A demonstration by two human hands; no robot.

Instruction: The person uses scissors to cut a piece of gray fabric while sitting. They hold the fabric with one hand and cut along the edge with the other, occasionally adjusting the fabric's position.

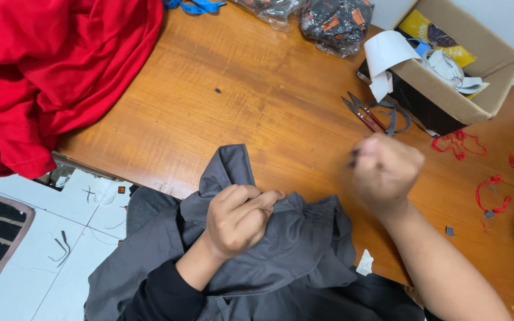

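Grey garment (pixel 292 249) bunched at near edge of wooden table (pixel 227 101); my left hand (pixel 239 217) pinching its fold. My right hand (pixel 385 169) fisted, blurred, above table right of garment; contents unclear.

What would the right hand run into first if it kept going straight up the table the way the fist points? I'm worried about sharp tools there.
Likely the thread snips, lying just beyond the blurred right hand on the wooden table; the cardboard box sits behind them. The hand's height is unclear, so it might pass over.
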